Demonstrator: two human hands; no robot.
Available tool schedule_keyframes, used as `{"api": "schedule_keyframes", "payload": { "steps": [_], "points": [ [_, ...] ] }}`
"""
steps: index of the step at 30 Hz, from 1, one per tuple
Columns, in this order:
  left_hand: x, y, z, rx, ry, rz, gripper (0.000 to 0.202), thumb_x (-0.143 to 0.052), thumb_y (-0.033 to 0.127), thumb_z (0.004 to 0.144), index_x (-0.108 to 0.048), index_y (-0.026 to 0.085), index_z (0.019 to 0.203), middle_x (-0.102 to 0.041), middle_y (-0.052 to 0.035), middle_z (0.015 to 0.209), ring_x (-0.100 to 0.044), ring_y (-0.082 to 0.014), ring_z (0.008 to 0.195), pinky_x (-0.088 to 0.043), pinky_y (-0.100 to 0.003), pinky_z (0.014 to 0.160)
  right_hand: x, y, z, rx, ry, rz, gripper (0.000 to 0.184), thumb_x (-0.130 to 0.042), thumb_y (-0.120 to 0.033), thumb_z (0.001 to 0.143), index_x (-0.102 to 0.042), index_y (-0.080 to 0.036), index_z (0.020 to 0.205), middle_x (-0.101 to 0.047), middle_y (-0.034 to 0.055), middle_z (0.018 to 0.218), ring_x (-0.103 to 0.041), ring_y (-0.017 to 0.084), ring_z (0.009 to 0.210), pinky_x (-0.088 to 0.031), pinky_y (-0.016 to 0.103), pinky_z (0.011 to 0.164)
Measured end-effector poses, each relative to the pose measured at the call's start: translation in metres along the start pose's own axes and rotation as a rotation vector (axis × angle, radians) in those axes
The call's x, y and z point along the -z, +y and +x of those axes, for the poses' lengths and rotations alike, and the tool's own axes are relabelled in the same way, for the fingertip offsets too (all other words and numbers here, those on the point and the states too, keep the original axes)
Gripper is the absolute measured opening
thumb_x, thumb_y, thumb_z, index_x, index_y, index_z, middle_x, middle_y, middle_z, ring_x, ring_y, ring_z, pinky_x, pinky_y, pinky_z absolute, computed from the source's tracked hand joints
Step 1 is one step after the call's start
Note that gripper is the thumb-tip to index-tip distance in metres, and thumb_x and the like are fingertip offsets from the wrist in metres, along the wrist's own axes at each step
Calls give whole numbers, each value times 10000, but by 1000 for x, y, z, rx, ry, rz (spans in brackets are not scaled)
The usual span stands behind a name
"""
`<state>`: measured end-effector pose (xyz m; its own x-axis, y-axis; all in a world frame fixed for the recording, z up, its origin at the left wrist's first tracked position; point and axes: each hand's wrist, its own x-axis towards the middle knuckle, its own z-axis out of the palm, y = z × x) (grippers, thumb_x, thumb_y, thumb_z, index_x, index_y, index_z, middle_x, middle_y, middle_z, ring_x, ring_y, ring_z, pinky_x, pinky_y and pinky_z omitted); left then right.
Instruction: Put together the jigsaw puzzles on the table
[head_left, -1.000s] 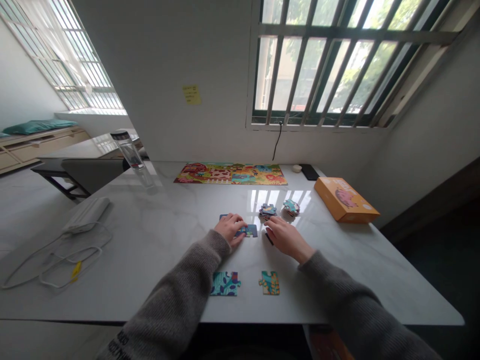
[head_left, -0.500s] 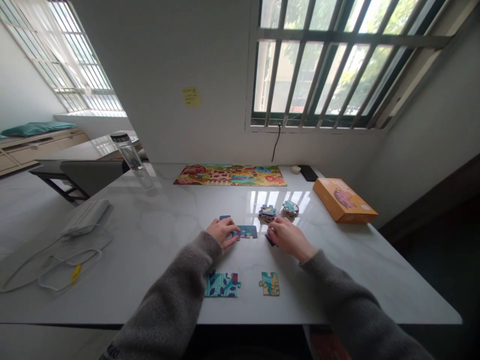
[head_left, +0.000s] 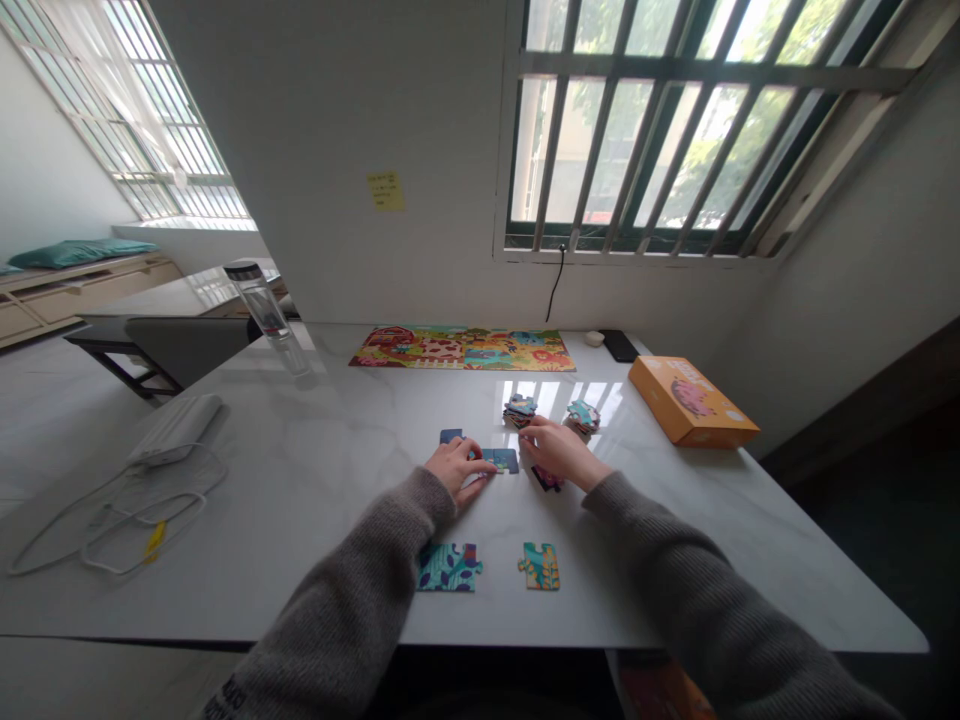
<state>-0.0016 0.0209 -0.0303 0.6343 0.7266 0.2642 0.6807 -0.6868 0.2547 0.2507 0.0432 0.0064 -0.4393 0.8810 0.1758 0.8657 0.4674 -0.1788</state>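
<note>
Two bare hands crowd a blue jigsaw section (head_left: 502, 460) on the marble tabletop (head_left: 315, 450). The left hand (head_left: 454, 472) lies just left of it with fingers spread, while the right hand (head_left: 559, 450) lies just right of it, fingers loosely together, though I can't tell whether they pinch anything. A careless nudge could split the section or topple the stacked piles (head_left: 520, 409) beyond it, and the pink-edged piece (head_left: 548, 480) is half hidden beneath the right palm.
</note>
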Motion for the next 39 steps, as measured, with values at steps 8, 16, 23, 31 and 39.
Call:
{"api": "schedule_keyframes", "payload": {
  "steps": [8,16,23,31,39],
  "points": [
    [-15,6,4,-46,68,33,331,-631,268,863,-717,280,1182,-576,-102,1169,-518,-268,1008,-480,-441,899,-12,1,28,73,20,68,259,-466,-182,978,-712,-191,1058,-650,76,1092,-646,162,902,-456,244,812],
    [-11,7,6,-104,55,-25,250,-648,284,862,-729,282,1099,-610,-80,1130,-525,-253,1015,-475,-412,902,-16,-2,47,-44,249,74,226,-439,-204,994,-660,-168,1033,-606,101,1033,-581,204,957,-466,297,843],
    [-6,-9,4,-2,53,44,290,-659,294,846,-697,236,1128,-614,-81,1021,-542,-233,917,-477,-360,823,-19,5,76,-88,215,91,268,-538,-209,946,-624,-161,1195,-571,130,1210,-554,230,1086,-441,330,959],
    [-11,1,11,-24,70,-28,225,-574,198,888,-704,226,1069,-613,-86,1045,-570,-228,946,-474,-350,836,-20,10,80,-108,169,111,272,-547,-188,945,-627,-195,1205,-563,100,1175,-599,189,991,-460,273,852],
    [15,-30,3,249,129,36,333,-607,203,851,-679,231,1176,-614,-96,1191,-524,-285,1121,-456,-438,971,-11,5,74,-118,225,128,369,-625,-249,903,-560,-202,1264,-530,106,1205,-598,169,829,-464,276,722]
  ]
}}
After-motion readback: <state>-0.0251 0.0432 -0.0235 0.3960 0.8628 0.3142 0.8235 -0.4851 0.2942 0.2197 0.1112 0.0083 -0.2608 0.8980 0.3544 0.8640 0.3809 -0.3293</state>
